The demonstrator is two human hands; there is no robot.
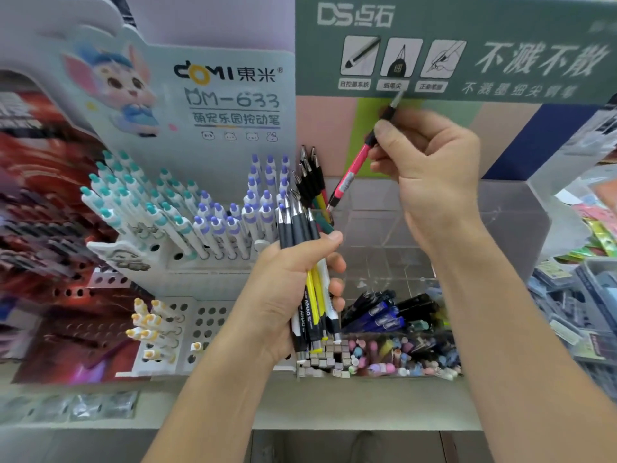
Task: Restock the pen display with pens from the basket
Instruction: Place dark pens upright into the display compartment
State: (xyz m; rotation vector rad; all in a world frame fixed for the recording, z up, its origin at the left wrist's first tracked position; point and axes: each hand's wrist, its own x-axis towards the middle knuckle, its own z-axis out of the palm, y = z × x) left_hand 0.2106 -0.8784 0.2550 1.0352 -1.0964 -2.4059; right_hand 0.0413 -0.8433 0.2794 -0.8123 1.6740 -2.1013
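Note:
My left hand point(287, 295) grips a bundle of pens point(309, 279), black, yellow and white barrels with dark grips and silver tips pointing up. My right hand point(430, 168) pinches a single pink pen point(350, 175) with a black grip, tilted, its lower end over the back left compartment of the clear acrylic pen display point(417, 228). A few similar pens point(312, 182) stand in that compartment. The other upper compartments look empty. Lower compartments hold blue and black pens point(387, 312). No basket is in view.
Left of the display stands a white rack point(173, 208) with teal-capped and purple-capped pens, and yellow-capped pens point(150, 325) lower down. A green sign board point(467, 48) hangs above. Small erasers point(384, 359) fill the front tray. Packaged goods point(581, 302) lie at right.

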